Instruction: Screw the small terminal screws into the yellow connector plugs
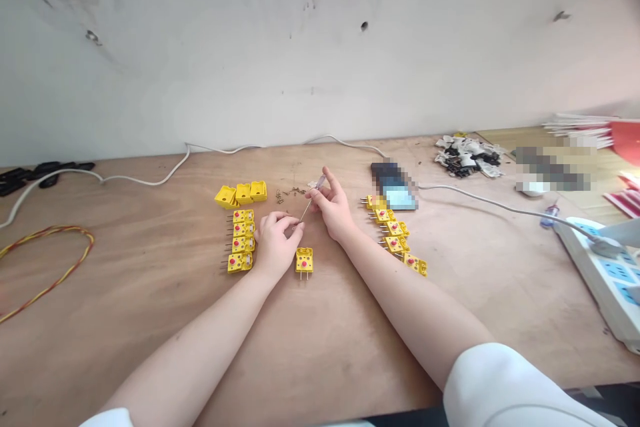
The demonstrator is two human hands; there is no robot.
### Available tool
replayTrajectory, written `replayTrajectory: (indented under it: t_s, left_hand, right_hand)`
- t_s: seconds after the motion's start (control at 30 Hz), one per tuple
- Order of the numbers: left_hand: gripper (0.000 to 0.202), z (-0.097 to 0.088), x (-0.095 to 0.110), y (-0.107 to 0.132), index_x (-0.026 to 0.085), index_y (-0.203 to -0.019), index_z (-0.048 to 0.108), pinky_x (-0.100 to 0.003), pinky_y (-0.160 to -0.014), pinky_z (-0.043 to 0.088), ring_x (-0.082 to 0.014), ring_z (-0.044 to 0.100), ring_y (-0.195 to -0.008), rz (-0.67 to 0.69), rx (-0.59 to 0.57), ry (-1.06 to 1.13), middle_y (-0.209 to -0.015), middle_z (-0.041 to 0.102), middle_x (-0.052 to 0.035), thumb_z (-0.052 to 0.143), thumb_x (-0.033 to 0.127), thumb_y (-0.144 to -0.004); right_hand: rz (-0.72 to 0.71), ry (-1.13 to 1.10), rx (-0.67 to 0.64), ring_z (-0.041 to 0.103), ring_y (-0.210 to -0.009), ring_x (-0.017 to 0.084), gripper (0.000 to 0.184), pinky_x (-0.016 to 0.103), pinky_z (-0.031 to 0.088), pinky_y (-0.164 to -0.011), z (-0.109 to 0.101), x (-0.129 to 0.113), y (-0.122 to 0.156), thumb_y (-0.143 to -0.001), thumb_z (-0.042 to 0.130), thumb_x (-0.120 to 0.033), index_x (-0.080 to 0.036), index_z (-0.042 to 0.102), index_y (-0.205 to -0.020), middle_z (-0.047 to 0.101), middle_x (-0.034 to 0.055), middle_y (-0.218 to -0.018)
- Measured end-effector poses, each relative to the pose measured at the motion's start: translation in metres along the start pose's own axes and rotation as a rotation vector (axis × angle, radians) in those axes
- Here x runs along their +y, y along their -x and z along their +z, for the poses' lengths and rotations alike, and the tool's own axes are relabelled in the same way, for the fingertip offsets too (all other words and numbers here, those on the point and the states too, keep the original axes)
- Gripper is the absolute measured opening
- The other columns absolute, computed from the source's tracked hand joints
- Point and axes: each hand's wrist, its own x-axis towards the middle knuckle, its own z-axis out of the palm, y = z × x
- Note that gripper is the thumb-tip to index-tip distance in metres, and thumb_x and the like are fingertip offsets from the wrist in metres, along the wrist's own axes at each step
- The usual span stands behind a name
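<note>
Translucent purple, the handle of a slim screwdriver [306, 209] is pinched in the fingers of the right hand [334, 211], its shaft slanting near and left to the left hand [276, 240], whose fingers curl close by the tip; whether they clamp anything, I cannot tell. Just near of both hands lies a yellow two-pin plug [305, 263], pins pointing near. Similar plugs line the left [242, 245] and right [396, 245], with loose screws [280, 197] and yellow covers [243, 194] farther off on the wooden table [320, 360]
</note>
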Motion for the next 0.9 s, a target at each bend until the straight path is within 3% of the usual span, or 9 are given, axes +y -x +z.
replayTrajectory:
  t_s: [0.13, 0.2, 0.5, 0.7, 0.9]
  left_hand:
    - [0.023, 0.0, -0.002, 0.001, 0.026, -0.104, 0.073, -0.046, -0.098, 0.042, -0.03, 0.057, -0.114, -0.011, -0.023, -0.037, -0.114, 0.066, -0.0066, 0.077, 0.034, -0.082]
    - [0.019, 0.001, -0.004, 0.002, 0.025, -0.102, 0.073, -0.047, -0.097, 0.043, -0.0309, 0.056, -0.114, -0.006, -0.025, -0.081, -0.116, 0.066, -0.0075, 0.074, 0.027, -0.084]
    - [0.006, 0.005, -0.009, 0.001, 0.025, -0.084, 0.074, -0.048, -0.09, 0.044, -0.0325, 0.054, -0.111, 0.057, -0.045, -0.157, -0.111, 0.067, -0.0079, 0.069, 0.024, -0.088]
    - [0.007, 0.002, -0.005, 0.003, 0.023, -0.086, 0.07, -0.049, -0.096, 0.042, -0.0314, 0.054, -0.113, 0.09, -0.091, -0.142, -0.113, 0.068, -0.0075, 0.066, 0.019, -0.089]
    - [0.009, -0.018, 0.0, 0.01, 0.024, -0.089, 0.07, -0.042, -0.1, 0.047, -0.0246, 0.058, -0.109, 0.181, -0.293, 0.094, -0.107, 0.07, -0.0046, 0.062, 0.024, -0.092]
  right_hand:
    - [-0.002, -0.035, 0.177, 0.056, -0.063, 0.01, 0.082, 0.021, 0.044, -0.058, -0.005, 0.005, -0.007, -0.078, 0.072, -0.041, -0.026, 0.037, -0.151, 0.067, -0.0042, -0.082]
    - [-0.002, -0.047, 0.218, 0.057, -0.066, 0.01, 0.08, 0.021, 0.044, -0.058, -0.006, 0.006, -0.009, -0.077, 0.072, -0.04, -0.025, 0.039, -0.149, 0.066, -0.0044, -0.08]
    - [0.023, -0.009, 0.167, 0.058, -0.069, 0.013, 0.071, 0.021, 0.044, -0.056, -0.004, 0.002, -0.006, -0.077, 0.073, -0.039, -0.027, 0.046, -0.142, 0.065, -0.0031, -0.078]
    - [-0.012, 0.02, 0.113, 0.061, -0.074, 0.015, 0.067, 0.022, 0.043, -0.055, -0.005, 0.005, -0.005, -0.079, 0.072, -0.037, -0.027, 0.047, -0.14, 0.064, -0.002, -0.078]
    - [-0.102, 0.053, 0.149, 0.057, -0.069, 0.014, 0.06, 0.024, 0.042, -0.056, -0.001, -0.007, 0.012, -0.08, 0.068, -0.036, -0.029, 0.049, -0.136, 0.062, -0.0034, -0.074]
